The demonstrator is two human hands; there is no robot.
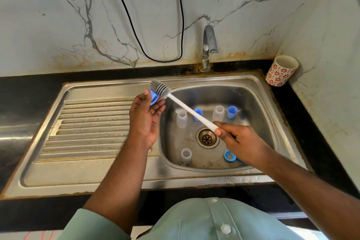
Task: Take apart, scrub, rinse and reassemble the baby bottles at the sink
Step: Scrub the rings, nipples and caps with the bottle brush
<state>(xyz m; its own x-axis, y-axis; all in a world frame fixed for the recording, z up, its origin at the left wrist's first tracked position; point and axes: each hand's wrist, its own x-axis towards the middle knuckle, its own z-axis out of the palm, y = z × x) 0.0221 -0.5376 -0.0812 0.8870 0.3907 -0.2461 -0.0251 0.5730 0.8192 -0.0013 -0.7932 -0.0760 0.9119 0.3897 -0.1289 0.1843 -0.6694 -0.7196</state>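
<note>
The left hand (145, 117) holds a small blue plastic bottle ring (153, 99) in its fingertips, just past the edge of the shiny steel sink (109, 173). The right hand (236, 140) grips the end of a long white bottle brush (187, 110), and its grey bristle head touches the ring.

The ring looks light and stiff, and it may be slippery if wet, so I think holding it by the rim is best. The brush handle looks stiff, but the bristles look soft and bendy.

Below and between the hands, in the sink bowl, stand three clear plastic bottles (182, 119), two blue caps (232, 112) and another blue ring (229, 155) just under the right hand. They look light and easy to tip over.

Beyond the hands is a metal tap (209, 45) on a marble wall (58, 15) with a black cable (134, 31) hanging down. A flowered cup (281, 70) sits far to the right.
</note>
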